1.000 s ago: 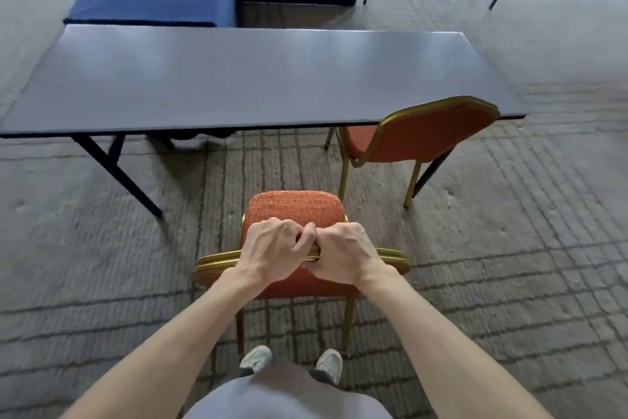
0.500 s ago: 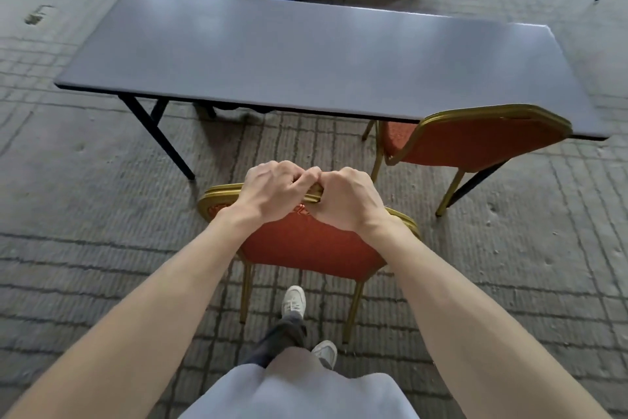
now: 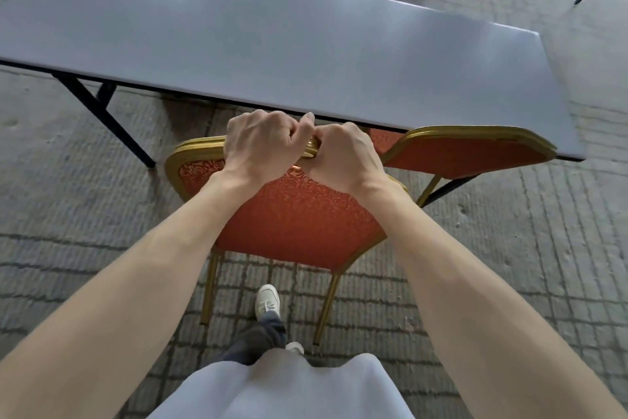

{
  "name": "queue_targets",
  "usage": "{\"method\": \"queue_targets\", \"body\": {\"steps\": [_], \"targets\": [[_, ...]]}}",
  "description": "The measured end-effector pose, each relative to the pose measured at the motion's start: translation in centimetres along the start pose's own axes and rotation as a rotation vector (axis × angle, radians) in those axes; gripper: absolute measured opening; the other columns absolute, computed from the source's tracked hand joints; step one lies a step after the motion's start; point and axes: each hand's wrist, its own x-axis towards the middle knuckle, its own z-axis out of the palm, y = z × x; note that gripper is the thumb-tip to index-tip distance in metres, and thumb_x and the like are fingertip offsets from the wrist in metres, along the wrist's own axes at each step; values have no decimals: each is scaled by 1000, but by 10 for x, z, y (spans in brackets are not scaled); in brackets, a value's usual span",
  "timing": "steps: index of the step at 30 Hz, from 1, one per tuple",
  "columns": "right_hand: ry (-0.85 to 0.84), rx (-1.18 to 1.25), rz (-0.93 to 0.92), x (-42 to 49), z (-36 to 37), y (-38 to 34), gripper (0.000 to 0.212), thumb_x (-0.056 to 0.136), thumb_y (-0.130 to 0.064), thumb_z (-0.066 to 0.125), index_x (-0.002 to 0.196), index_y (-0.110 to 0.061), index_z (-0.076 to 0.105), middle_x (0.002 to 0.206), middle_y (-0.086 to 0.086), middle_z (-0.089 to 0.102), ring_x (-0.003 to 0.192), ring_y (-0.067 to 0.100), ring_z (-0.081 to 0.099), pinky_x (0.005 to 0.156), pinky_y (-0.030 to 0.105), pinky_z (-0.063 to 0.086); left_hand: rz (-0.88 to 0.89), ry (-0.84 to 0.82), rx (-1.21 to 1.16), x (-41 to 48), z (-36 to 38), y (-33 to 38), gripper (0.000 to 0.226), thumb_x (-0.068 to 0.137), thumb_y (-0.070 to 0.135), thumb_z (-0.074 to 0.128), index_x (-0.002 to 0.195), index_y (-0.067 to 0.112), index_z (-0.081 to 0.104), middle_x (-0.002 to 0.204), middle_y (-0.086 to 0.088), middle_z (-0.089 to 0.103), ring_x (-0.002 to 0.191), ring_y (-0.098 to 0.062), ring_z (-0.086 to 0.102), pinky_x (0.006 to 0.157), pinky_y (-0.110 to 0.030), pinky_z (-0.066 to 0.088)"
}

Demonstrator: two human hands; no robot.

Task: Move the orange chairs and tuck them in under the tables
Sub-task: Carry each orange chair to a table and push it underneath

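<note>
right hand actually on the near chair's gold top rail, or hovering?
Touching. The head view shows the right hand curled over the gold top rail of the near orange chair, with no gap; the left hand grips it too.

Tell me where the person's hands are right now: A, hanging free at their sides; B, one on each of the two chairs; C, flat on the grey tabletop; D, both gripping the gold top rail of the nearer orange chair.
D: the left hand and right hand sit side by side, fingers curled over the gold rim of the near orange chair.
</note>
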Motion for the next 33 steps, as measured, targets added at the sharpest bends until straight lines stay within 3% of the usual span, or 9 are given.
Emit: {"method": "queue_targets", "body": {"steps": [3,7,11,14,17,23,29,33], "targets": [[-8,-17,18,21,-3,4,16,81,-35,65,77,-20,66,64,-6,61,61,19,59,62,30,51,-11,-3,6,20,3,-1,64,100,50,34,43,22,38,39,4,41,43,-16,42,58,-31,33],[-10,-19,53,39,-4,11,12,78,-34,64,73,-22,63,61,-7,61,59,18,59,60,30,51,-4,-17,16,38,4,0,63,100,50,34,44,21,38,39,6,37,41,-4,34,55,-30,25],[28,-28,54,52,-4,18,19,74,-34,58,77,-20,69,61,-6,63,59,20,60,59,33,53,-2,-11,34,53,9,0,65,99,52,31,48,18,51,38,5,39,39,-9,38,49,-28,21],[47,-26,32,60,-2,22,13,72,-34,56,70,-21,61,58,-7,60,56,21,58,58,35,53,4,6,28,60,14,-5,66,99,53,30,51,16,57,38,6,39,38,-6,37,46,-23,19],[52,-32,32,60,1,21,13,73,-29,62,66,-30,51,54,-9,54,53,20,54,58,32,50,23,15,41,58,17,-10,67,98,54,28,52,17,59,38,6,39,39,-12,40,47,-27,20],[78,-50,30,64,-2,18,13,77,-33,58,66,-30,51,52,-14,46,52,21,53,58,35,52,31,10,20,64,14,-7,67,98,55,28,54,18,60,40,6,41,41,-15,45,48,-28,24],[57,-33,58,57,-5,24,13,76,-37,61,69,-32,51,60,-9,59,58,18,52,62,30,47,77,-46,-6,64,11,-1,65,99,55,29,58,19,64,42,5,44,47,-17,49,53,-29,27],[61,-32,55,42,-12,27,18,77,-32,64,67,-31,49,53,-15,46,56,19,51,60,27,41,128,-71,-37,56,7,6,65,99,54,30,51,18,56,39,5,40,42,-11,43,51,-29,27]]}}
